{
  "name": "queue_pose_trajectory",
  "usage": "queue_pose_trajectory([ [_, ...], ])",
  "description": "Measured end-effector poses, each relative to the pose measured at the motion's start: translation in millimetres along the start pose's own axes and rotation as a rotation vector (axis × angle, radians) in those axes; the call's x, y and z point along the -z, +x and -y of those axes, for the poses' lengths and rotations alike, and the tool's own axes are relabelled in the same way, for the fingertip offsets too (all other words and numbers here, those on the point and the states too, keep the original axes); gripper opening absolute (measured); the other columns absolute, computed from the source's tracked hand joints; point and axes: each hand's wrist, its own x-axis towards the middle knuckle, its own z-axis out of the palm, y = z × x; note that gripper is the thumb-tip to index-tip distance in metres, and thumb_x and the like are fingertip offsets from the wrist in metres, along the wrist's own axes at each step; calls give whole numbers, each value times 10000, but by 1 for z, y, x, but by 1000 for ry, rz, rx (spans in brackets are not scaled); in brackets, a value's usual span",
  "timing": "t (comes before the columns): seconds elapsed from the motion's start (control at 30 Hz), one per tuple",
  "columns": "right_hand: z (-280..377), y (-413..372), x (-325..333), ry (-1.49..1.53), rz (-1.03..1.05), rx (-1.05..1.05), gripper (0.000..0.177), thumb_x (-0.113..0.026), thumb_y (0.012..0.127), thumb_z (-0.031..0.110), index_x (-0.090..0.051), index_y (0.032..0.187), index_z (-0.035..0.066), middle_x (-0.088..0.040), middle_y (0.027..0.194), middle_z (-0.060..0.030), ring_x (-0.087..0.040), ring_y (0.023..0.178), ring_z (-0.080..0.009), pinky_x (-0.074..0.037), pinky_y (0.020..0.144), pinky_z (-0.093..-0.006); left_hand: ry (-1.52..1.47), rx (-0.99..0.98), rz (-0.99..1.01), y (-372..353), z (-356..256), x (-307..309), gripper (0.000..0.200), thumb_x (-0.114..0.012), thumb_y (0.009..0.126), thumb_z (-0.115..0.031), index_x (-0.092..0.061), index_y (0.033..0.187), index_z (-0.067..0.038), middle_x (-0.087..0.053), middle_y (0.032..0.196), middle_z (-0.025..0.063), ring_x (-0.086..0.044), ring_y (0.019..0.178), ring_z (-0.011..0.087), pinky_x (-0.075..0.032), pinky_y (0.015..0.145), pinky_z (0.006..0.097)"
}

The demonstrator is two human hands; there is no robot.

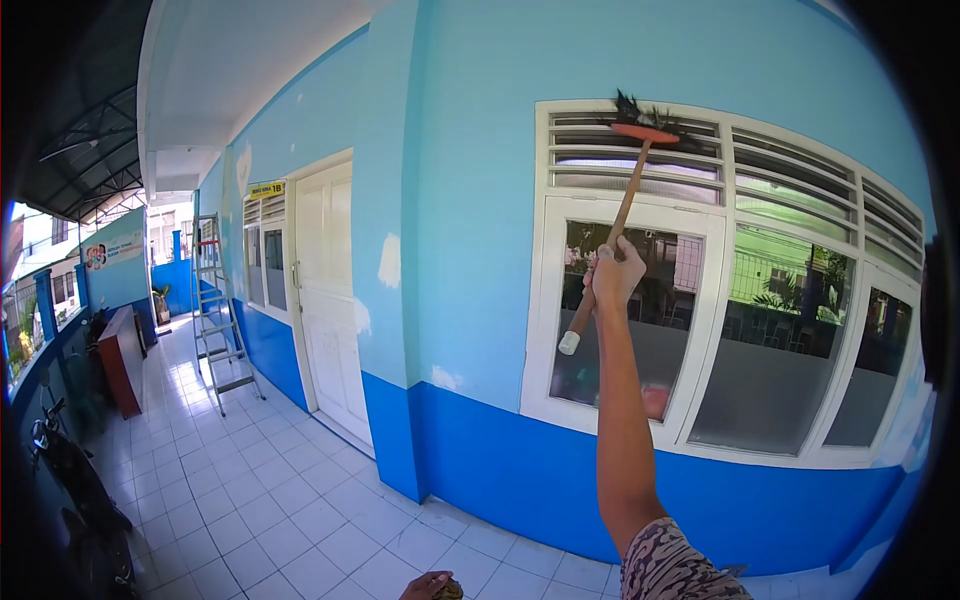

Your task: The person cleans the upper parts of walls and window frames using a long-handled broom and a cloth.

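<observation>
My right hand (617, 272) is wrapped around the wooden handle of a broom (630, 200) and raised in front of the window. The broom has an orange-red head, black bristles and a white cap at its lower end. Its bristles point upward and overlap the white louvre slats (680, 170) at the top of the window frame. Low at the bottom edge of the view, my left hand (428, 585) shows only in part, beside a small patterned brownish patch. Most of its fingers are out of sight.
Glass panes (790, 350) fill the white frame below the slats. A white door (328, 290) stands left of a blue pillar (385, 250). Further along the tiled walkway (290, 500) are a metal stepladder (215, 320), a reddish-brown cabinet (120, 350) and a dark motorbike (80, 470).
</observation>
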Motion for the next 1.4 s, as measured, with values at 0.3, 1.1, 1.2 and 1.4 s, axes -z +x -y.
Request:
queue_pose_trajectory([
  [0.3, -22, 7, -23, -11, 658, -329, 450, -623, 917, 88, -520, 1334, -48, -589, 671, -69, -469, 390, -70, -343, 311, -236, 99, 124, 180, 124, -61, 14, 411, -539, 1022, -288, -565, 1276, 34, -633, 1113, 126, -651, 974, 202, -562, 807, 328],
  [1.1, -94, 18, -84, -350, 539, -235, 385, -632, 927, 99, -574, 1285, -31, -587, 653, -62, -478, 377, -95, -346, 306, -260, -104, 263, 117, 115, -87, 202, 465, -499, 986, -534, -394, 726, -164, -336, 591, -20, -167, 399, 60, -178, 339, 235],
  [1.2, -116, -11, -82, -615, 617, -268, 392, -638, 925, 97, -570, 1286, -40, -598, 659, -68, -475, 371, -95, -337, 304, -252, -109, 338, 177, 105, -102, 202, 448, -501, 987, -526, -411, 732, -169, -336, 598, -18, -163, 408, 64, -177, 342, 234],
  [1.4, -85, 48, -78, -380, 369, -6, 428, -640, 928, 117, -548, 1319, -30, -608, 658, -78, -490, 370, -103, -343, 294, -251, -182, 344, 68, 121, -28, 279, 419, -513, 986, -504, -436, 757, -163, -345, 609, -12, -180, 415, 70, -191, 339, 238],
])
